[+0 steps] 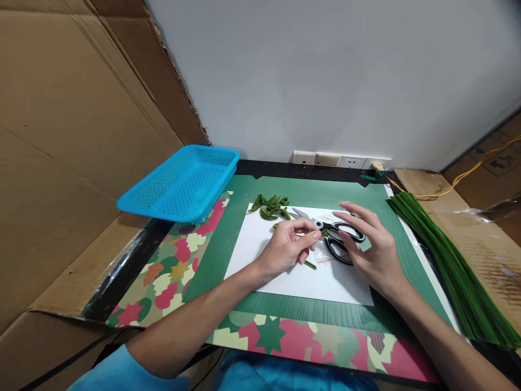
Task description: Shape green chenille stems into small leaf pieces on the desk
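My left hand [291, 247] is closed in a pinch on a short green pipe cleaner [324, 233], whose tip shows past the fingertips; the rest is hidden by the fingers. To its right, my right hand [376, 252] is open, fingers apart, hovering over the handles of black-handled scissors [318, 224]. The scissors lie with their blades pointing to the far left. A small clear plastic bag [324, 254] lies partly under the handles. Another short green piece [310, 265] rests on the white paper [260, 271]. Beyond my left hand lies a pile of bent pipe cleaner pieces [272, 205].
A blue perforated basket [179, 187] stands at the back left. Along the right edge lies a bundle of long green pipe cleaners [456, 266]. A green mat [215, 244] covers the table. Wall sockets [352, 162] and a yellow cable [458, 179] are behind. Cardboard [73, 136] stands on the left.
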Action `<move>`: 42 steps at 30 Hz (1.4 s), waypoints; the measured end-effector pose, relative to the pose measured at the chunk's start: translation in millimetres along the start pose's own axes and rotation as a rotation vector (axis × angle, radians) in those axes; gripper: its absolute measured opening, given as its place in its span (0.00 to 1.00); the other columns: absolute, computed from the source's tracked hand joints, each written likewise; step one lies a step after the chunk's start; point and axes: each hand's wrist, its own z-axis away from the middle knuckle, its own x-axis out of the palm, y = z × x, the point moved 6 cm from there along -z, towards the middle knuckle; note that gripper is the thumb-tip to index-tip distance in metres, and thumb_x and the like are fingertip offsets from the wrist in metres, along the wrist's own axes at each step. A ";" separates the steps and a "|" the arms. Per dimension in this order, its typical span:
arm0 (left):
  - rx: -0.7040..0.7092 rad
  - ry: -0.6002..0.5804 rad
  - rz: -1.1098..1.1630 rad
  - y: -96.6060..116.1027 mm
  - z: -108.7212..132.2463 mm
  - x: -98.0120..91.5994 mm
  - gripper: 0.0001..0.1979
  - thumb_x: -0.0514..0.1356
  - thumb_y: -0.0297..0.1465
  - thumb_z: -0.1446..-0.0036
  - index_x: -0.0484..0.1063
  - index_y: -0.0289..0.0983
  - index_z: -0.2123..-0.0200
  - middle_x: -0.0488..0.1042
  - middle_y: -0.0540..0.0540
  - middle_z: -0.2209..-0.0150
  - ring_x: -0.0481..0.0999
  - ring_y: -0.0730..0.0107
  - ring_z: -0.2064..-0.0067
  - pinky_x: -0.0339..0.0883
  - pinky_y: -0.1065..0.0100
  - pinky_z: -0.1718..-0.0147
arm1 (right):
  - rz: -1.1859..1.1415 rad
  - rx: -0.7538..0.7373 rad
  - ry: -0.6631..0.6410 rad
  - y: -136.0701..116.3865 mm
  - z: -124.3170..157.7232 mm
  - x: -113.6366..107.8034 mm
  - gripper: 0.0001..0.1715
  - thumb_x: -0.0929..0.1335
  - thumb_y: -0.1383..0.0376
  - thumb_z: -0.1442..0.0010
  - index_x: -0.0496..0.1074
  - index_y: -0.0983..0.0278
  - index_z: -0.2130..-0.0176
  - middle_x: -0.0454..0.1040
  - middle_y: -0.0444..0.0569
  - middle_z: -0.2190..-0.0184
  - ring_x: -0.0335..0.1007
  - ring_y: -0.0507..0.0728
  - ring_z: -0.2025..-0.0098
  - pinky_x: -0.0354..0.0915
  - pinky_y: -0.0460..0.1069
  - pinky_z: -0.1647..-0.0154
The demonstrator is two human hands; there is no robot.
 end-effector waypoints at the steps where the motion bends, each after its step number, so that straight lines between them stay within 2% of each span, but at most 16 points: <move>1: 0.000 -0.001 0.004 -0.9 -0.2 0.1 0.18 0.68 0.44 0.40 0.73 0.34 0.64 0.70 0.53 0.75 0.66 0.81 0.82 0.54 0.78 0.86 | -0.001 -0.002 -0.038 -0.1 -0.9 2.3 0.22 0.70 0.67 0.31 0.74 0.56 0.40 0.74 0.56 0.38 0.72 0.65 0.38 0.70 0.62 0.41; 2: 0.001 -0.002 0.007 -2.0 -0.4 0.1 0.18 0.68 0.44 0.41 0.73 0.34 0.64 0.70 0.53 0.75 0.66 0.82 0.82 0.54 0.78 0.85 | -0.014 -0.007 -0.074 -1.1 -1.4 4.5 0.24 0.71 0.66 0.32 0.72 0.56 0.38 0.72 0.56 0.36 0.70 0.65 0.36 0.69 0.63 0.39; 4: 0.002 -0.005 0.014 -4.5 -0.9 -0.1 0.18 0.68 0.44 0.40 0.73 0.34 0.64 0.70 0.54 0.76 0.66 0.82 0.82 0.54 0.78 0.85 | -0.071 -0.011 -0.133 -4.5 -0.9 8.7 0.23 0.72 0.65 0.32 0.73 0.57 0.39 0.77 0.55 0.41 0.73 0.64 0.40 0.71 0.61 0.40; 7: 0.003 -0.021 0.007 -7.4 -1.6 -0.2 0.18 0.68 0.44 0.40 0.74 0.34 0.63 0.71 0.53 0.76 0.66 0.82 0.83 0.53 0.78 0.86 | -0.147 -0.008 -0.190 -10.7 2.0 14.1 0.08 0.71 0.65 0.31 0.78 0.58 0.51 0.83 0.50 0.57 0.79 0.61 0.53 0.74 0.57 0.50; 9: -0.001 -0.029 0.000 -8.1 -1.8 -0.2 0.18 0.69 0.44 0.41 0.74 0.34 0.62 0.72 0.52 0.75 0.66 0.82 0.83 0.54 0.78 0.85 | -0.172 -0.003 -0.181 -13.5 3.9 15.1 0.04 0.70 0.66 0.30 0.78 0.59 0.57 0.83 0.48 0.63 0.79 0.59 0.60 0.74 0.55 0.56; 11: -0.005 -0.028 0.004 -8.0 -1.8 -0.5 0.18 0.69 0.44 0.41 0.74 0.34 0.63 0.73 0.52 0.75 0.66 0.82 0.83 0.54 0.78 0.85 | -0.157 0.024 -0.100 -13.1 4.9 10.9 0.05 0.70 0.67 0.31 0.78 0.60 0.60 0.82 0.47 0.65 0.78 0.58 0.63 0.72 0.54 0.58; 14: -0.002 -0.018 0.012 -6.9 -1.6 -1.4 0.18 0.69 0.44 0.40 0.74 0.34 0.63 0.72 0.52 0.75 0.66 0.82 0.82 0.53 0.78 0.85 | -0.111 0.114 0.096 -6.8 6.0 -3.2 0.04 0.71 0.67 0.32 0.79 0.59 0.59 0.82 0.48 0.63 0.77 0.59 0.62 0.70 0.55 0.56; 16: -0.004 -0.016 0.005 -6.5 -1.6 -1.6 0.18 0.69 0.44 0.40 0.74 0.34 0.63 0.72 0.52 0.75 0.66 0.81 0.82 0.53 0.78 0.85 | -0.114 0.155 0.157 -2.9 6.3 -9.9 0.08 0.72 0.66 0.33 0.79 0.59 0.53 0.81 0.50 0.59 0.77 0.59 0.60 0.71 0.55 0.55; 19: -0.011 -0.020 -0.015 -6.1 -1.4 -0.6 0.18 0.69 0.45 0.40 0.74 0.34 0.63 0.71 0.53 0.76 0.66 0.81 0.82 0.54 0.78 0.84 | -0.112 0.123 0.089 -4.3 4.0 -9.7 0.14 0.72 0.65 0.33 0.77 0.59 0.47 0.81 0.51 0.56 0.77 0.60 0.59 0.71 0.56 0.53; 22: -0.012 -0.036 -0.038 -5.5 -0.8 1.6 0.19 0.69 0.46 0.41 0.75 0.34 0.63 0.70 0.53 0.77 0.66 0.81 0.81 0.55 0.77 0.84 | -0.104 0.052 -0.055 -11.1 2.5 -0.7 0.06 0.71 0.64 0.31 0.79 0.59 0.55 0.82 0.49 0.61 0.78 0.59 0.60 0.71 0.55 0.55; 26: -0.010 -0.057 -0.089 -5.7 0.6 2.9 0.18 0.68 0.45 0.39 0.76 0.33 0.62 0.72 0.51 0.75 0.67 0.80 0.80 0.55 0.77 0.83 | -0.193 0.070 -0.166 -13.4 3.5 10.2 0.06 0.70 0.66 0.30 0.78 0.60 0.61 0.82 0.47 0.65 0.78 0.57 0.64 0.72 0.51 0.62; 29: 0.011 -0.062 -0.127 -5.3 1.3 2.8 0.17 0.66 0.43 0.37 0.78 0.33 0.62 0.73 0.51 0.75 0.67 0.80 0.80 0.58 0.77 0.82 | -0.153 0.050 -0.171 -13.2 4.4 12.4 0.05 0.69 0.68 0.30 0.77 0.60 0.60 0.81 0.47 0.65 0.77 0.56 0.64 0.71 0.51 0.63; 34: 0.018 -0.085 -0.153 -5.0 2.5 6.5 0.17 0.67 0.42 0.37 0.81 0.32 0.60 0.75 0.49 0.74 0.68 0.79 0.79 0.61 0.75 0.81 | 0.059 -0.134 -0.132 -21.7 6.7 11.7 0.06 0.68 0.70 0.30 0.75 0.61 0.58 0.79 0.49 0.66 0.75 0.58 0.64 0.69 0.53 0.60; 37: 0.037 -0.069 -0.187 -4.8 3.3 7.4 0.17 0.67 0.42 0.37 0.82 0.32 0.58 0.78 0.47 0.72 0.71 0.75 0.77 0.64 0.74 0.79 | 0.101 -0.144 -0.136 -23.7 7.4 12.0 0.06 0.67 0.70 0.30 0.73 0.61 0.60 0.77 0.48 0.68 0.72 0.57 0.66 0.66 0.53 0.62; 39: 0.095 -0.042 -0.267 -3.0 3.9 6.3 0.15 0.66 0.40 0.36 0.82 0.33 0.57 0.80 0.45 0.70 0.76 0.71 0.73 0.66 0.72 0.76 | 0.104 -0.140 -0.142 -24.3 7.4 12.1 0.06 0.67 0.70 0.30 0.72 0.61 0.62 0.75 0.46 0.70 0.70 0.55 0.68 0.64 0.53 0.62; 42: 0.260 -0.001 -0.491 3.4 5.9 4.6 0.12 0.64 0.37 0.34 0.83 0.35 0.57 0.83 0.43 0.65 0.80 0.67 0.66 0.69 0.70 0.67 | 0.122 -0.158 -0.151 -25.1 7.2 13.0 0.06 0.67 0.71 0.30 0.71 0.62 0.62 0.73 0.45 0.71 0.67 0.55 0.69 0.63 0.52 0.63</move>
